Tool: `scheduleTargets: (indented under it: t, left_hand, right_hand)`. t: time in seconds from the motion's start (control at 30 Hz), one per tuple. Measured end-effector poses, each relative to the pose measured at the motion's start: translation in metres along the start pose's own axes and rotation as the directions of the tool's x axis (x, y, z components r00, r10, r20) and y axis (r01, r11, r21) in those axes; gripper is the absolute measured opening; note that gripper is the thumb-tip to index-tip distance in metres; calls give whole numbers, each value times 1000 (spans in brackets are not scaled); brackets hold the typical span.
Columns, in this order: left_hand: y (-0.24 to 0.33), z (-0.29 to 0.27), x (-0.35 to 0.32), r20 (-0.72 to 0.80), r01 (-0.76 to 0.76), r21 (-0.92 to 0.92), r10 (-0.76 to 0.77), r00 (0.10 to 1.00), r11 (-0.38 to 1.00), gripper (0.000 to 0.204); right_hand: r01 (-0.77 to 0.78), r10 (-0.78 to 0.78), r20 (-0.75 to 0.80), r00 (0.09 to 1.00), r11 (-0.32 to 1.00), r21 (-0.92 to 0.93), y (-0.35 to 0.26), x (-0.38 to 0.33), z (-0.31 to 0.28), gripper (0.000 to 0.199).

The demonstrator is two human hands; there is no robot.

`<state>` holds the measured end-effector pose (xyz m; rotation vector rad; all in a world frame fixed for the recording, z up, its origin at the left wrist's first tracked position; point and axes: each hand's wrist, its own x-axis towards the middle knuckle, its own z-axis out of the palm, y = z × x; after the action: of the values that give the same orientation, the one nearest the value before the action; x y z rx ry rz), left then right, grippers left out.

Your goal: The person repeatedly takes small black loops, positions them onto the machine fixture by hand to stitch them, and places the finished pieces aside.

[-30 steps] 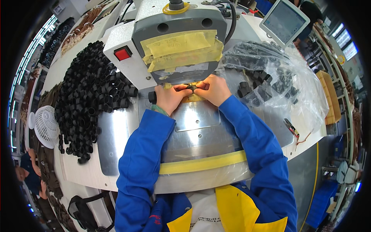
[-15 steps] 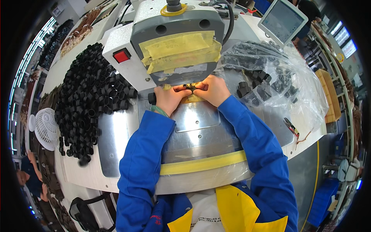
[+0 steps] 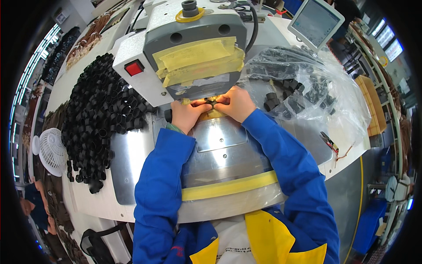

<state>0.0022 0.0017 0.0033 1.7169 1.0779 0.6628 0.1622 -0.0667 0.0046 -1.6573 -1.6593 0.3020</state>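
Both my hands meet beneath the grey, tape-covered head of a machine [image 3: 200,44] that looks like an industrial sewing machine. Between my fingertips is a small black band [image 3: 212,104], mostly hidden by the fingers. My left hand [image 3: 186,115] pinches its left side, thumb and forefinger closed. From the right, my right hand [image 3: 238,104] pinches the other side. A lit, yellowish area surrounds the fingertips. Just left of my left hand, a single black loop [image 3: 168,115] rests on the metal plate [image 3: 221,132].
A big heap of black loops [image 3: 90,119] covers the left of the table, beside a white fan [image 3: 53,152]. More black loops lie under a clear plastic bag [image 3: 303,66] at right. Nearby are thread snippers [image 3: 328,141] and a screen [image 3: 315,24]. A person [image 3: 37,202] is at far left.
The view has shifted slightly, so the machine sits a little further left. Both hands keep their pinch on the black band at nearly the same place.
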Motion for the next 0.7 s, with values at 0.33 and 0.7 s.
scheduleTargets:
  t: [0.33,0.7]
  left_hand:
    - [-11,4,7,42,-95,-4,95,995,996,26]
    - [6,-11,-19,214,-248,194,206,955,949,17]
  right_hand:
    - [66,-63,-86,994,997,37,6,-3,0,15]
    - [364,-362,-28,932,930,56,5,-20,1,15]
